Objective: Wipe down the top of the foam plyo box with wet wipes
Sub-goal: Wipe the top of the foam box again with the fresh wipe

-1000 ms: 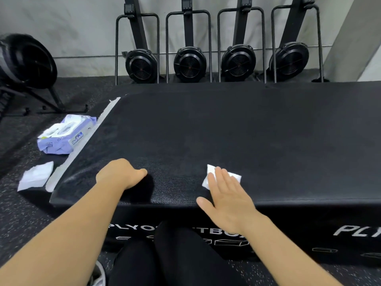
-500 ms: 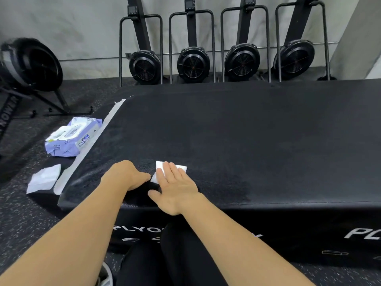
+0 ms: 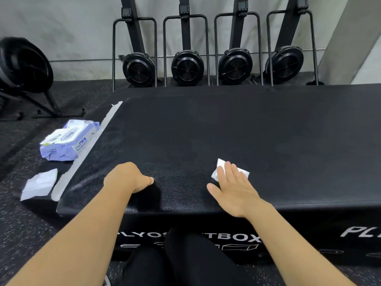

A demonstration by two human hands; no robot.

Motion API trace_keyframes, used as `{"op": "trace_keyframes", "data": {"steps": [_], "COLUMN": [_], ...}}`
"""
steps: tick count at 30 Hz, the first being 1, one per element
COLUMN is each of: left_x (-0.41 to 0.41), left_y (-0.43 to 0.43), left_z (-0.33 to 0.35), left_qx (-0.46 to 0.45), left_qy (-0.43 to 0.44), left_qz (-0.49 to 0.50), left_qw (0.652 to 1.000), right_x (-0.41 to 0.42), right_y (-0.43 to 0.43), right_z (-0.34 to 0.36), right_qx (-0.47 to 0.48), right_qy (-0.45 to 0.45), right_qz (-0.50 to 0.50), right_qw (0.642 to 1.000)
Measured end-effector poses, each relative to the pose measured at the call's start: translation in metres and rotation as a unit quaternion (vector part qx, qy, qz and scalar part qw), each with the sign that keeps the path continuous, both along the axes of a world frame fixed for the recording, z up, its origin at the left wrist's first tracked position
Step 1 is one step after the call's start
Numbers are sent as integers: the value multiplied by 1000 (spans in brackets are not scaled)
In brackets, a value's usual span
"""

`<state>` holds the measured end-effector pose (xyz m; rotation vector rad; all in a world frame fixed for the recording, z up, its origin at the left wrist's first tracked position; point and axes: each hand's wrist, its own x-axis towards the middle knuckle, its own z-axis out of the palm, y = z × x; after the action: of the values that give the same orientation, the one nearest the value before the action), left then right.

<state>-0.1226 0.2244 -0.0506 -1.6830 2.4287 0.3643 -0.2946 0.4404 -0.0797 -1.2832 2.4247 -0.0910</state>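
On the far left a loose white wipe [image 3: 39, 183] is lying flat on the dark floor [image 3: 18, 219]. Just behind it the purple pack of wet wipes [image 3: 68, 141] is lying on the floor too. Blue letters are showing on the side of the pack, but they are too small and turned to read for sure. A gray strip [image 3: 86, 149] is running along the left edge of the foam plyo box [image 3: 237, 124]. The left hand [image 3: 127, 178] is resting on the box top near the front left corner. It is curled into a fist, and nothing is showing inside it. To its right, the right hand [image 3: 233, 186] is lying flat with straight fingers and pressing down on the wet wipe [image 3: 216, 174]. So the wipe is sitting on the box top near the front edge, under the right hand's fingers and well apart from the left hand. The box is stretching long from left to right, and it is running on past the right side of the view. Most of the bare top is lying in front of the wipe and off to its right, so the right hand is the nearer one for wiping there. On the front of the box white letters are reading "PLYOS" and then "TBOX". The person's black legs [image 3: 185, 259] are hiding the letters in between. More to the right, "PL" is showing before the view ends.
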Motion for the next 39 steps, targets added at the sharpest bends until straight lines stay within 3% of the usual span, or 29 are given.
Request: {"op": "trace_keyframes", "data": {"steps": [5, 10, 16, 21, 28, 34, 39], "left_x": [4, 8, 6, 9, 8, 7, 6], "left_y": [-2, -4, -2, -1, 3, 1, 2], "left_z": [-2, -5, -5, -4, -2, -4, -4], "left_qx": [-8, -21, -15, 7, -2, -9, -16], "left_qy": [0, 8, 4, 12, 2, 0, -2], "left_qz": [-12, -19, -19, -10, -12, -17, -20], "left_qw": [1000, 1000, 1000, 1000, 1000, 1000, 1000], "right_x": [42, 82, 56, 4, -50, -4, 55], "right_y": [-58, -121, -120, -73, -29, -68, -118], "right_z": [-4, -3, 7, 8, 5, -3, -3], "right_qx": [-6, -4, -5, -51, -12, 10, -17], "right_qy": [21, 2, -13, 6, 20, 59, 41], "right_qz": [-17, 69, 137, 73, -13, -111, -35], "right_qw": [1000, 998, 990, 996, 1000, 992, 998]}}
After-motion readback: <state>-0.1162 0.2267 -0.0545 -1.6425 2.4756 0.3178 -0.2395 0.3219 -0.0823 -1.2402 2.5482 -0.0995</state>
